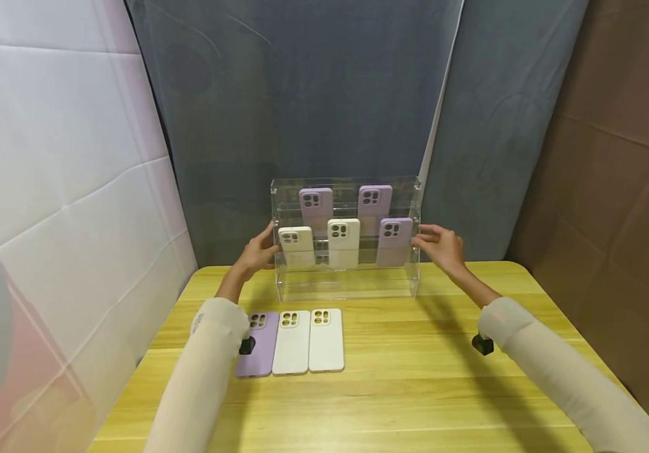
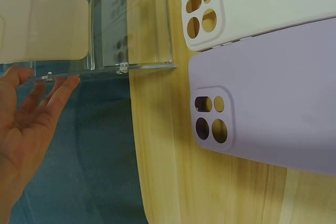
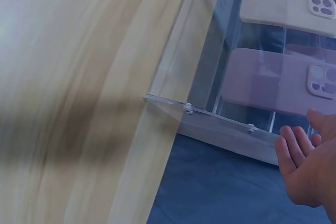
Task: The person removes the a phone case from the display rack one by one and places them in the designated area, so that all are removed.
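A clear acrylic display rack [image 1: 352,286] stands at the back of the wooden table. Its upper tier bears two lilac phone cases [image 1: 316,204]; two cream cases [image 1: 344,234] and a lilac case [image 3: 262,80] lean on the tier below. At the rack's left side, my left hand [image 1: 256,251] touches the side panel with fairly straight fingers [image 2: 60,98]. My right hand [image 1: 442,246] is at the opposite side panel, its fingers loosely bent against the edge. In front of the rack lie a lilac case [image 2: 283,93] and two white cases [image 1: 326,340], side by side.
A grey-blue curtain [image 1: 301,94] hangs right behind the rack. White cloth [image 1: 75,126] bounds the left, brown cloth [image 1: 602,157] the right. The wooden table [image 1: 415,390] extends in front of the rack. A small black device [image 1: 483,344] sits at my right sleeve.
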